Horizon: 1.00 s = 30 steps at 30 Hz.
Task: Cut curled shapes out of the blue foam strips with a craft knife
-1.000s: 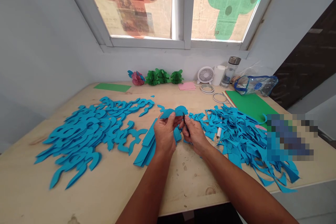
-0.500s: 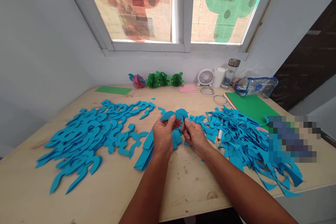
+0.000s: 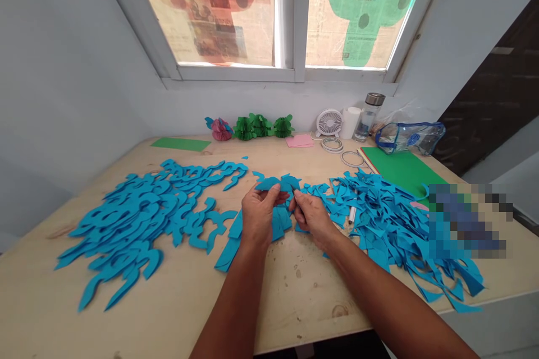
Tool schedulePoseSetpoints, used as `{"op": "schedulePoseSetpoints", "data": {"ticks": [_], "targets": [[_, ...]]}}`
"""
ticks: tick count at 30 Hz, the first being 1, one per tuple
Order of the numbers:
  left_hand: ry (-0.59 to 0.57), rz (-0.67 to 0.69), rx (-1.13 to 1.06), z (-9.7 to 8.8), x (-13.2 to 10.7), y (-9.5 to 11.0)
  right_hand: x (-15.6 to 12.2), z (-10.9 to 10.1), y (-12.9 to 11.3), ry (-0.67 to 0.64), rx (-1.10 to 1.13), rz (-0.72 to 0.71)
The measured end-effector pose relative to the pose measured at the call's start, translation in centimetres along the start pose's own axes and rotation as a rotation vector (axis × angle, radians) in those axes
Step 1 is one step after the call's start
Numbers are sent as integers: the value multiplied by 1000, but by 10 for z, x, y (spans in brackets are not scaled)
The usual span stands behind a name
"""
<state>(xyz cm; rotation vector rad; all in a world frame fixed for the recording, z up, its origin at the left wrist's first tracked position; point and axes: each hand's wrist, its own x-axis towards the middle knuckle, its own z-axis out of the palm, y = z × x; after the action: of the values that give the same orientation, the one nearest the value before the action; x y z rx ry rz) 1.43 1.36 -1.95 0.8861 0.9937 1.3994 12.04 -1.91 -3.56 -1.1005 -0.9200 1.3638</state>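
My left hand (image 3: 261, 210) pinches a folded piece of blue paper (image 3: 269, 183) between thumb and fingers, its curved edges pointing up. Close on its right, my right hand (image 3: 311, 212) is closed around small dark scissors (image 3: 296, 195), mostly hidden by the fingers, with their tip at the paper's right end. Beneath and behind my left hand lie folded blue paper strips (image 3: 229, 252), one with a drawn curved line. To the left spreads a heap of wavy cut blue shapes (image 3: 130, 213). A pile of blue offcuts (image 3: 383, 213) lies to the right.
A white marker (image 3: 352, 214) lies by the offcuts. Green sheets (image 3: 402, 165) are at the right. Along the wall stand green paper ornaments (image 3: 259, 126), a small fan (image 3: 329, 123), a glass bottle (image 3: 369, 118) and a clear pouch (image 3: 415, 138). Tape rolls (image 3: 332, 145) lie before the fan.
The blue paper stays in my left hand, tilted slightly differently. My right hand remains at its right end, and the dark tool shows less between the fingers. The heaps look the same.
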Motion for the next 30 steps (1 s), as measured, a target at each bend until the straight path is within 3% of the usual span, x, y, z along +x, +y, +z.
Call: {"op": "schedulePoseSetpoints", "data": {"ticks": [18,30], "targets": [[-18,68,22,-3,2,-2,0,-2,-4,-21,-40,47],[-11,89,157,-4,0,5,-1,-2,-7,-17,-47,68]]}}
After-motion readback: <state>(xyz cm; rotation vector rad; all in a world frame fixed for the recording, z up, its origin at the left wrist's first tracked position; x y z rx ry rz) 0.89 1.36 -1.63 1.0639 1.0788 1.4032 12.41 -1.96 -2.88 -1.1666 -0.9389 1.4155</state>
